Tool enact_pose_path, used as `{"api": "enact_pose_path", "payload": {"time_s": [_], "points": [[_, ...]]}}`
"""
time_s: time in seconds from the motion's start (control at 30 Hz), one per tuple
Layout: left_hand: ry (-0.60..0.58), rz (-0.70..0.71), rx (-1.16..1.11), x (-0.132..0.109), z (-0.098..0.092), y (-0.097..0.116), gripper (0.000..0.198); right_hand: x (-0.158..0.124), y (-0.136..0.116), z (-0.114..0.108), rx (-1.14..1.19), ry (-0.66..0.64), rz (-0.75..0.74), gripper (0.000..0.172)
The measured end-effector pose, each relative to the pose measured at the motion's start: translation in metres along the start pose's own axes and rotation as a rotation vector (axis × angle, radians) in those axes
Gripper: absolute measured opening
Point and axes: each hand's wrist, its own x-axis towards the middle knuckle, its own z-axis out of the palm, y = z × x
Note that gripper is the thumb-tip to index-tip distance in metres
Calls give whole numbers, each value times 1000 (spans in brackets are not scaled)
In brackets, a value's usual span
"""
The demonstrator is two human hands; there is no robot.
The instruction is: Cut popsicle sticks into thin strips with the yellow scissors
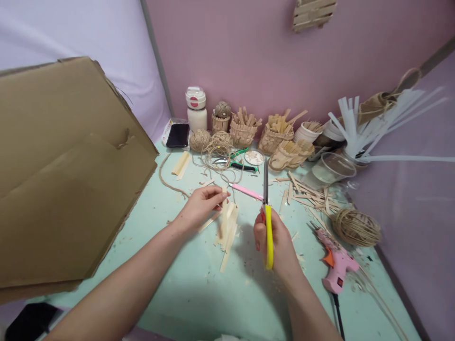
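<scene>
Between the thumb and fingers of my left hand (205,201) is a thin pale wooden strip (224,215), held upright near its top end. My right hand (275,241) is wrapped round the yellow handle of a pair of scissors (269,227). The scissor blades point away from me and look closed, apart from the strip. Below my left hand, several more pale wooden strips (231,232) lie in a loose heap on the table. A pink craft knife (247,191) lies just beyond, between my two hands.
A large cardboard sheet (71,180) leans in from the left. Pruning shears (243,166), twine balls (201,141) and stick-filled baskets (275,135) line the back. On the right are a pink glue gun (339,267), a twine ball (356,227) and a clear plastic cup (332,170).
</scene>
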Motion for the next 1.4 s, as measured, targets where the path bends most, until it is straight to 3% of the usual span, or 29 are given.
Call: {"api": "enact_pose_path", "payload": {"time_s": [0.17, 0.33, 0.5, 0.9, 1.07, 1.27, 1.4], "points": [[-94, 9, 32, 0, 8, 14, 27, 2, -2, 1, -65, 21, -71, 28], [-251, 186, 216, 15, 18, 62, 25, 7, -1, 0, -66, 51, -119, 30], [-308, 193, 274, 24, 31, 95, 21, 11, -3, -2, 51, 102, -110, 42], [-393, 214, 271, 30, 33, 72, 22, 14, 19, 4, 67, 34, -43, 72], [-401, 200, 268, 31, 31, 69, 20, 11, 20, 5, 119, -4, -14, 75], [-393, 193, 258, 33, 32, 66, 20, 8, 16, 2, 57, -21, -1, 65], [-421, 186, 241, 36, 32, 63, 19, 8, 11, 3, 90, -38, 52, 70]]}}
